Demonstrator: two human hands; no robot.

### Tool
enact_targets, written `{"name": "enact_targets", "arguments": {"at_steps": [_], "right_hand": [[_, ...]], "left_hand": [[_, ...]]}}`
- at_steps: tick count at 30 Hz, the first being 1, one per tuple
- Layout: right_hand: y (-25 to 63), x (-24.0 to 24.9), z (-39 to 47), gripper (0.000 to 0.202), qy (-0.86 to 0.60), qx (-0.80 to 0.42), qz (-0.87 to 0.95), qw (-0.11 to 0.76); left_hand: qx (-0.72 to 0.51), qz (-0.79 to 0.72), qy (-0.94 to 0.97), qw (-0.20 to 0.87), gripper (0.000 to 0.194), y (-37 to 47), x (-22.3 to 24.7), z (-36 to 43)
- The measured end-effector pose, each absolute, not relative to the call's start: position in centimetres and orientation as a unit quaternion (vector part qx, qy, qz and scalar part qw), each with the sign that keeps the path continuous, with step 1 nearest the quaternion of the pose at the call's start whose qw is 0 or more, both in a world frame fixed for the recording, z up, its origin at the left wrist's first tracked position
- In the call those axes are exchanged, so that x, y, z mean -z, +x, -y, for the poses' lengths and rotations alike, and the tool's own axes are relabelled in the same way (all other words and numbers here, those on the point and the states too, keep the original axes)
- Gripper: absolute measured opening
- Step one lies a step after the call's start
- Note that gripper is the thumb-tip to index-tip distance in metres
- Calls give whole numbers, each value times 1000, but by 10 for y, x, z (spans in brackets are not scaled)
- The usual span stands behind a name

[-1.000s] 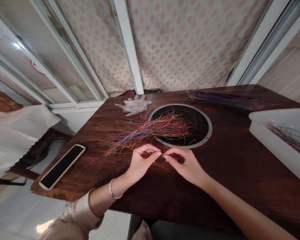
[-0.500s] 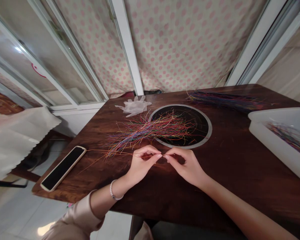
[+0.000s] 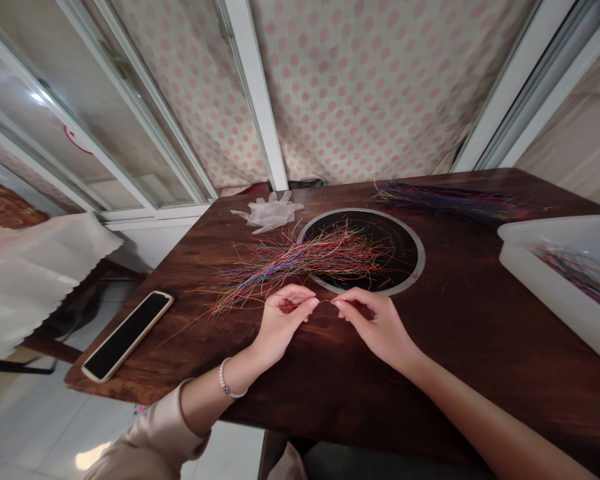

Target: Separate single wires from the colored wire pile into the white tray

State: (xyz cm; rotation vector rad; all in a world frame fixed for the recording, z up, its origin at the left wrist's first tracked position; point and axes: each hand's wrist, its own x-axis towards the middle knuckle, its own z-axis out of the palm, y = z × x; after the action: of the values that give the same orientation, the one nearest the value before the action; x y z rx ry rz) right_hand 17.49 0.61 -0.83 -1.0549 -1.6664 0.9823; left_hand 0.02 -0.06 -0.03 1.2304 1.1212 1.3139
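Between both hands runs a thin orange wire (image 3: 325, 301), pinched at each side. My left hand (image 3: 286, 320), with a beaded bracelet at the wrist, is closed on it with thumb and forefinger. My right hand (image 3: 375, 323) pinches the wire a few centimetres to the right. The wire trails leftward past my left hand over the table. Just beyond my hands lies a loose bundle of multicoloured thin wires (image 3: 300, 260), partly over a round black plate (image 3: 405, 247) with a grey rim. Whether more than one strand is in my fingers, I cannot tell.
A phone (image 3: 127, 337) lies at the left edge of the dark wooden table (image 3: 460, 373). Clear plastic gloves (image 3: 270, 213) rest at the back. A second, darker wire bundle (image 3: 445, 200) lies at the far right, near a white bin (image 3: 523, 247) holding more wires.
My hands have moved slightly apart, so a short length of wire now shows between the fingertips. Both have shifted up a little. The bundles and phone lie as before.
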Motion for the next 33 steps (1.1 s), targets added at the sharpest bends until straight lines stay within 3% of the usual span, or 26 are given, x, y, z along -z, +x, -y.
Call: {"name": "enact_targets", "arguments": {"at_steps": [12, 26, 33], "right_hand": [[175, 7, -6, 18, -413, -408, 683, 443], [176, 5, -8, 27, -375, -462, 676, 435], [176, 4, -6, 19, -410, -420, 694, 417]], "left_hand": [[-480, -432, 540, 539, 13, -2, 2, 3], [-506, -446, 524, 520, 15, 0, 1, 3], [-508, -445, 520, 524, 14, 0, 2, 3]]}}
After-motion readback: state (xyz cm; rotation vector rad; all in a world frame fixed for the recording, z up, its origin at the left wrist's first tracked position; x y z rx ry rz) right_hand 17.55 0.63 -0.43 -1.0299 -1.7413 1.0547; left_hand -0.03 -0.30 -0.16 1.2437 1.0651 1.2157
